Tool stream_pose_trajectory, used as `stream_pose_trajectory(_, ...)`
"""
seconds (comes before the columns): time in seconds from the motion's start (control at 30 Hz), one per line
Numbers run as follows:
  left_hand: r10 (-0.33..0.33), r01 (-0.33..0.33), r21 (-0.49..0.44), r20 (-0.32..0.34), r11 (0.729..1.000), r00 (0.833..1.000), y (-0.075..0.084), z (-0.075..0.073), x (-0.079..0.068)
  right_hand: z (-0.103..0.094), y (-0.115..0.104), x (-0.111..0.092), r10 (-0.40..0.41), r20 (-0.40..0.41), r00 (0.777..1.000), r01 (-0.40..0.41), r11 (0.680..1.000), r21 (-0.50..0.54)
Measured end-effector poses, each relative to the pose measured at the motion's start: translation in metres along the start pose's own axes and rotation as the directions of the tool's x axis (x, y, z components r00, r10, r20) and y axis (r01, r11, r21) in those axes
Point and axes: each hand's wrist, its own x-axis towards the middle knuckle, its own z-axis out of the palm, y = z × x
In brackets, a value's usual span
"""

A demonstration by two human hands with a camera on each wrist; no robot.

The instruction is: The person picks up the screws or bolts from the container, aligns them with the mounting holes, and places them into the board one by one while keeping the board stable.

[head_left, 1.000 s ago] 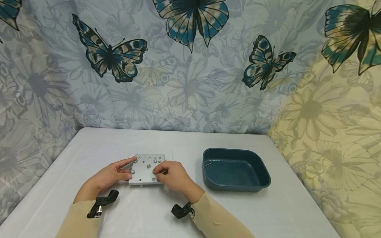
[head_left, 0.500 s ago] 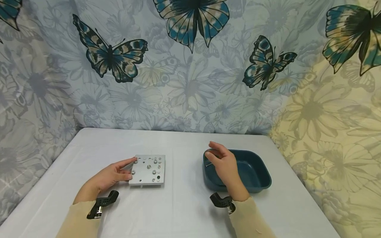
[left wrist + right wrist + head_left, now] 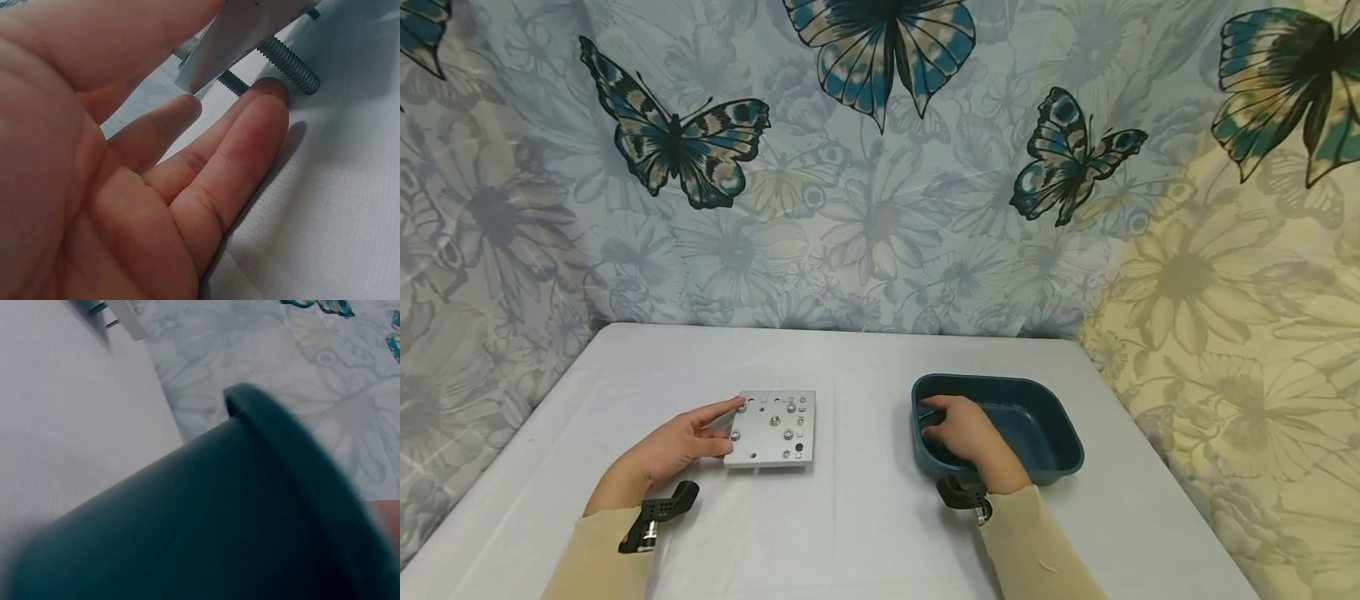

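A silver metal plate (image 3: 767, 446) with holes and several bolts stands raised off the cloth on the left of the table. My left hand (image 3: 666, 446) holds its left edge between thumb and forefinger. In the left wrist view, threaded bolt shanks (image 3: 290, 65) stick out below the plate, near the lower fingers (image 3: 240, 150). My right hand (image 3: 966, 433) is down inside the dark teal bin (image 3: 1045, 433), thumb and forefinger spread apart around a small screw (image 3: 927, 414). Contact with that screw cannot be made out. In the right wrist view the bin's wall (image 3: 187, 512) hides most of the hand.
A white cloth (image 3: 865, 533) covers the table. Behind it hangs a butterfly-patterned curtain (image 3: 880, 233). The bin's raised rim (image 3: 300, 450) surrounds the right hand. Black wrist cameras (image 3: 658, 512) sit on both forearms.
My right hand has left the plate, moved right to above the bin and then lowered into it. The left hand and the plate have stayed in place.
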Motion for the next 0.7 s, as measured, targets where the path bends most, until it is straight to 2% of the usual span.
stream_pose_trajectory(0.17,-0.001,0.001,0.011,-0.005,1.0,1.0,-0.0004,-0.0007,0.0004,0.0018,-0.0012,0.0025,-0.048,0.032,0.998,0.051,0.994,-0.101)
stream_pose_trajectory(0.33,0.005,-0.004,0.014,-0.009,1.0,1.0,0.0003,-0.0004,0.0011,0.003,-0.0034,0.0036,-0.09,0.067,0.994,0.102,0.971,-0.216)
stream_pose_trajectory(0.7,-0.006,0.006,0.028,-0.017,1.0,1.0,0.0,0.001,0.0007,0.0057,-0.0056,0.0036,-0.125,0.04,0.991,0.131,0.94,-0.316)
